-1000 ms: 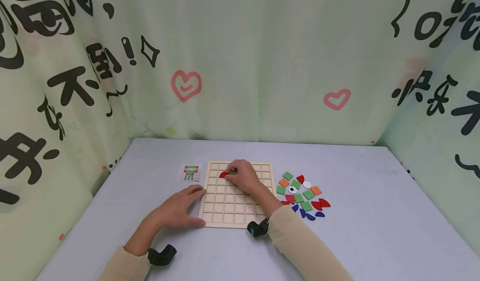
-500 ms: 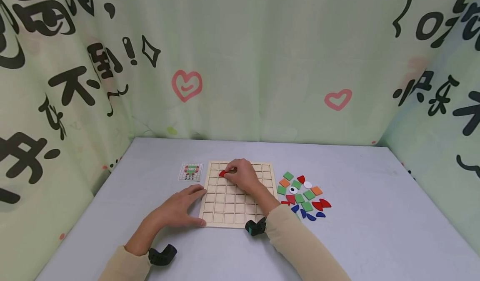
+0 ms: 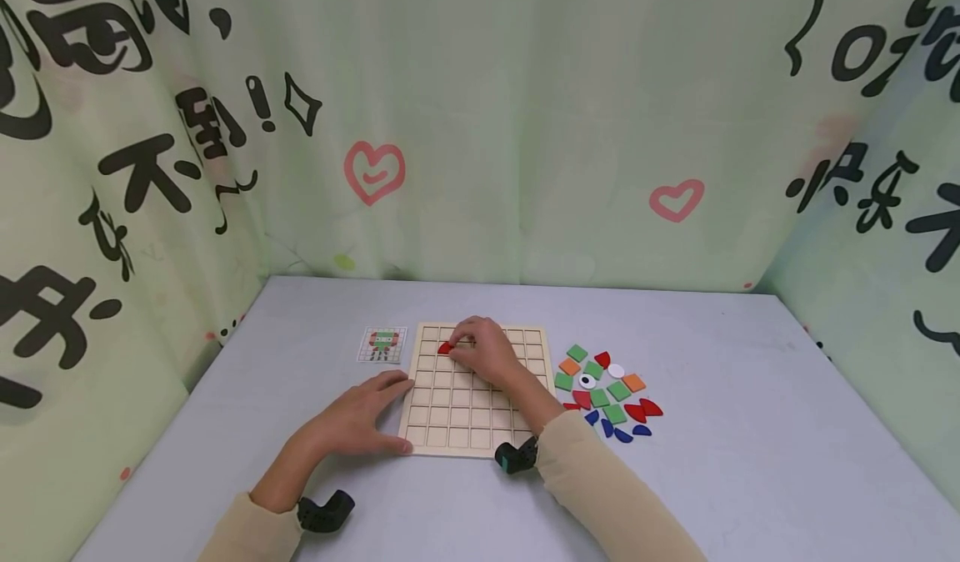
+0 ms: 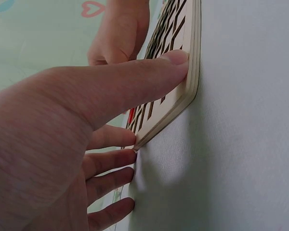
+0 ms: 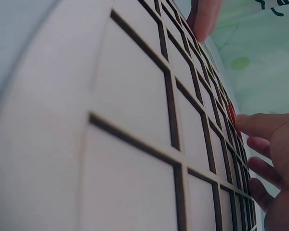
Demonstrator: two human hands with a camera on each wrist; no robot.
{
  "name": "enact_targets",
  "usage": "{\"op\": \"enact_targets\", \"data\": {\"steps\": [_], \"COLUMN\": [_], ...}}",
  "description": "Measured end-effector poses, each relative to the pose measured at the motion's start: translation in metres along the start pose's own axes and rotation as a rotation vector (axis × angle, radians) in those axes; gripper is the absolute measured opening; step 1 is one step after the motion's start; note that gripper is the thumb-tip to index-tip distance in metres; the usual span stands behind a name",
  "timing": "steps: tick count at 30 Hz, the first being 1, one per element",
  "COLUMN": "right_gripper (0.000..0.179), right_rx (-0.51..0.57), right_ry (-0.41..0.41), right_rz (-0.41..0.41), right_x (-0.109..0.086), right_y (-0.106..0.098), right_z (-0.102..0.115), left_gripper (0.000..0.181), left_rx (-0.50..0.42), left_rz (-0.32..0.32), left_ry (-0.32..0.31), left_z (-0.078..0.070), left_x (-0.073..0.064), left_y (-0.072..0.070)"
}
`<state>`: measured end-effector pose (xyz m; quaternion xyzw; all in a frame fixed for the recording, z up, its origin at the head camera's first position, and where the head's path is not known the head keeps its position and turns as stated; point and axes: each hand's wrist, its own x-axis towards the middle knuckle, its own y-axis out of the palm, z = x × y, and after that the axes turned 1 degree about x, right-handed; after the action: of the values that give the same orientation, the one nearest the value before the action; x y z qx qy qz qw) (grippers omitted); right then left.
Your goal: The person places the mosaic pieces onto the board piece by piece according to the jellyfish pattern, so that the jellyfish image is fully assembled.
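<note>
A wooden grid board [image 3: 448, 438] lies on the table between both hands. My right hand [image 3: 491, 355] reaches over its upper part and pinches a red fan-shaped piece [image 3: 444, 348] at a cell near the upper left corner. In the right wrist view the thumb [image 5: 255, 124] meets the red piece [image 5: 232, 113] at the board's surface. My left hand [image 3: 360, 416] rests at the board's left side, fingers spread. Its thumb [image 4: 154, 77] presses on the rim near the front corner, and the fingertips touch the edge farther back.
A small pattern card [image 3: 382, 344] with a robot-like figure lies left of the board. Right of it are scattered green squares [image 3: 618, 390], orange squares [image 3: 633, 382], red fan pieces [image 3: 649, 406], blue half-rounds [image 3: 623, 435], a white disc [image 3: 616, 371] and an eye disc [image 3: 587, 381].
The red piece shifts very slightly under the right fingers, staying at the same cell. The left hand keeps its place at the board's edge.
</note>
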<state>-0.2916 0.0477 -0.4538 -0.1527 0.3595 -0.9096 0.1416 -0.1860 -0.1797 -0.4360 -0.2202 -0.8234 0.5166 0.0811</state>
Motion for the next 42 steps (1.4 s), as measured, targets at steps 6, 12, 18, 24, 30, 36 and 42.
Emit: {"op": "enact_targets", "data": {"steps": [6,12,18,24,30,36,42], "right_gripper": [0.007,0.015,0.015,0.017,0.020,0.021,0.020], "right_rx": [0.034,0.051,0.035,0.044,0.049,0.049,0.025], "right_ry": [-0.011,0.020,0.020,0.007,0.018,0.026,0.011], "right_rz": [0.021,0.038,0.022,0.006,0.011,0.001,-0.011], "right_x": [-0.004,-0.011,-0.015,-0.020,-0.024,-0.027,-0.031], "right_y": [-0.005,-0.014,-0.023,-0.031,-0.039,-0.045,-0.048], "right_z": [-0.001,-0.003,-0.004,-0.004,-0.003,-0.007,-0.012], "left_gripper": [0.086,0.086,0.087,0.087,0.087,0.086,0.087], "left_rx": [0.006,0.008,0.009,0.008,0.011,0.010,0.013], "left_rz": [-0.001,0.000,-0.002,0.001,-0.005,-0.007,-0.003], "left_ry": [0.005,0.001,0.001,-0.013,-0.014,-0.009,0.001], "left_z": [0.000,0.000,-0.001,-0.001,0.000,0.000,0.000], "left_x": [0.000,0.000,-0.001,-0.001,-0.001,-0.002,-0.001], "left_y": [0.001,0.001,-0.001,-0.002,-0.001,0.000,-0.002]}}
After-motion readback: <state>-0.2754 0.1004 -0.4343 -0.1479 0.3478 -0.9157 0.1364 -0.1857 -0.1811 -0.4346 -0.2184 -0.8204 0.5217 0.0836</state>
